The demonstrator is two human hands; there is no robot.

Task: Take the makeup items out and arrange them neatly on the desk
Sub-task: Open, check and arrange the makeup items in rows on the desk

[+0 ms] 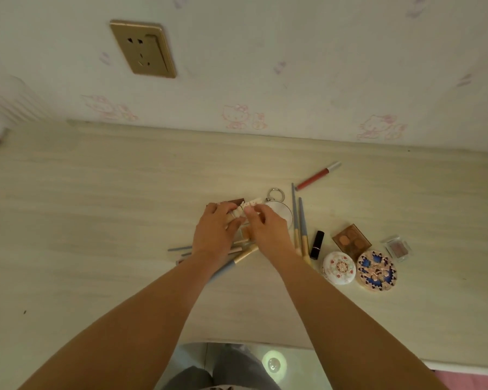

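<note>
The pale wood-grain desk [96,209] carries everything. Both hands meet over its middle: the left hand [214,232] and right hand [268,229] each curl their fingers onto a small cream, patterned makeup case [250,205], pinched between them. Just right of the right hand stand two blue-and-gold brushes [302,226], then a black lipstick [317,244]. Further right lie a white round floral compact [339,268] and a blue-and-gold round compact [376,271], touching. A red lip pencil [317,176] lies beyond.

Small pale items [244,218] and brush ends [237,258] half hidden under both hands [241,229].
</note>
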